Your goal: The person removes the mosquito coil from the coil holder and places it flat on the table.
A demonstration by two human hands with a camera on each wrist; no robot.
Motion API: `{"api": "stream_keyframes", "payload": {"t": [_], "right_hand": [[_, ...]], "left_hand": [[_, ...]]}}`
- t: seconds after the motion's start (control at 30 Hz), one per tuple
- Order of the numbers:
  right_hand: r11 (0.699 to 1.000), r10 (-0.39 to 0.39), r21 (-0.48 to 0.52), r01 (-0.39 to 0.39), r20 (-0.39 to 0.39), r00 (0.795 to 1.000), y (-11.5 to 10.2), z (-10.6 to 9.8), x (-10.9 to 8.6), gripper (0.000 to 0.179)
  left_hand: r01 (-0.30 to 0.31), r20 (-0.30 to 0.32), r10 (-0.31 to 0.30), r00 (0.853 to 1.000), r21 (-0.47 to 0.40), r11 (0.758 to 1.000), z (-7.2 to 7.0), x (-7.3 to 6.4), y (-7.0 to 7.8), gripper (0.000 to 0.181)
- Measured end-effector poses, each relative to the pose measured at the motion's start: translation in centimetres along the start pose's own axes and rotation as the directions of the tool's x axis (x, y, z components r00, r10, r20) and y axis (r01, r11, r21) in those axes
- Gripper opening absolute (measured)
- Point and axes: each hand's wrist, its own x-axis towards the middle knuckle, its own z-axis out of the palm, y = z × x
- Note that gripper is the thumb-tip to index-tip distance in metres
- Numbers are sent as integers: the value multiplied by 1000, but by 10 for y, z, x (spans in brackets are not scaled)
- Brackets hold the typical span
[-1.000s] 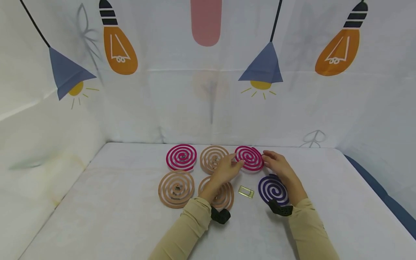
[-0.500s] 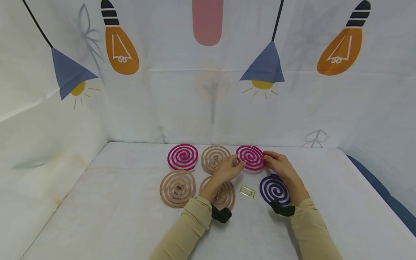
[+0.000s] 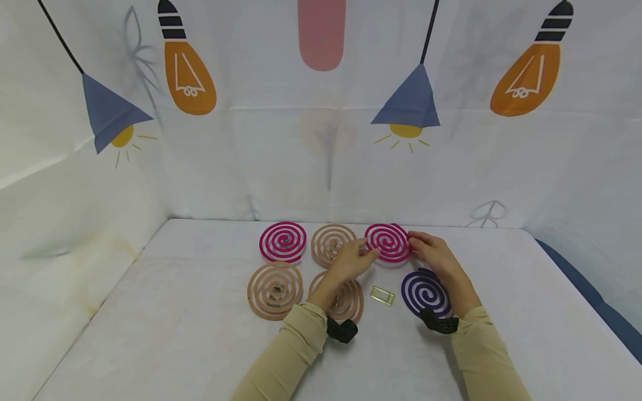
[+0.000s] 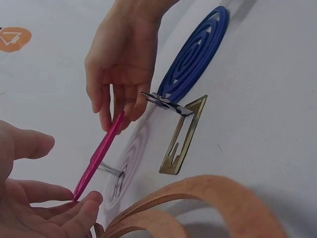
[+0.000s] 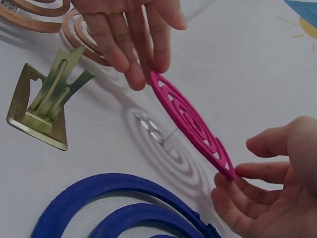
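The pink coil (image 3: pixel 387 242) sits raised above the desk (image 3: pixel 200 356) on a thin metal stand (image 5: pixel 167 147), between the left hand (image 3: pixel 348 262) and right hand (image 3: pixel 441 259), whose loose fingers touch its opposite edges, thumbs well apart. An uneven push could tip it or snap the spiral; a low sweep might knock the blue coil (image 3: pixel 426 293) or brass-coloured stand (image 5: pixel 49 99). No container shows.
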Motion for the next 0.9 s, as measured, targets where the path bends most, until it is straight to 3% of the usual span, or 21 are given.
{"api": "stream_keyframes", "payload": {"t": [0.4,0.63,0.9], "right_hand": [[1000,-12,-2,12,-3,1000,-4,-1,-1,51],[1000,-26,-3,26,-5,1000,-7,-4,-4,50],[997,-75,-22,74,-22,997,-7,-6,-6,47]], "left_hand": [[-20,-10,20,1000,-2,1000,0,1,1,56],[7,-15,-7,1000,-29,1000,-1,1,-1,52],[-34,-111,27,993,-62,998,-2,3,-1,46]]}}
